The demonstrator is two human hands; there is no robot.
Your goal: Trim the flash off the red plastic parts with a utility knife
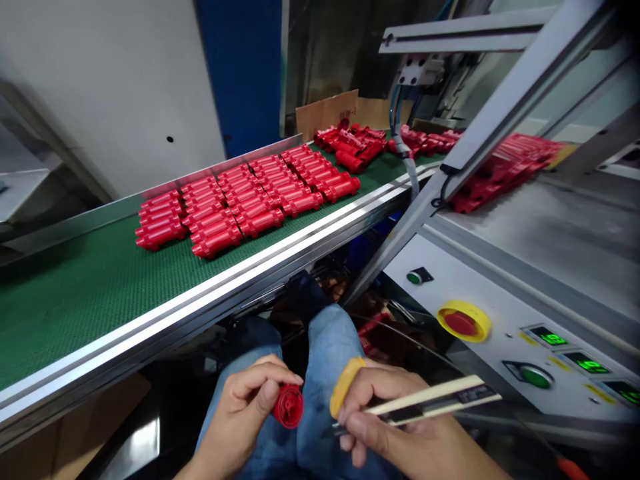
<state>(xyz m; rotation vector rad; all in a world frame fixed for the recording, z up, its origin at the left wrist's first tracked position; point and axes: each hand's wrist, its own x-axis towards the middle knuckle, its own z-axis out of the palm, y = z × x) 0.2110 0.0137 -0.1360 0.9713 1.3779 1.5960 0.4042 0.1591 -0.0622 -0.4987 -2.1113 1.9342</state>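
Between the thumb and fingers of my left hand (250, 405) is a red plastic tube part (289, 406), its round open end turned up towards me. Some small shapes show inside that end; the rest of the part is hidden by my fingers. My right hand (385, 413) grips a utility knife (430, 401) with a cream and black handle, its tip pointing left towards the part but apart from it. A yellow covering (346, 387) wraps one finger of this hand. Both hands are above my lap.
Ahead, a green conveyor belt (100, 287) with a metal edge carries rows of red tube parts (260, 193) and a loose heap (357, 143) by a cardboard box (327, 115). At right stands a machine panel (425, 257) with a red emergency button (463, 321) and slanted frame.
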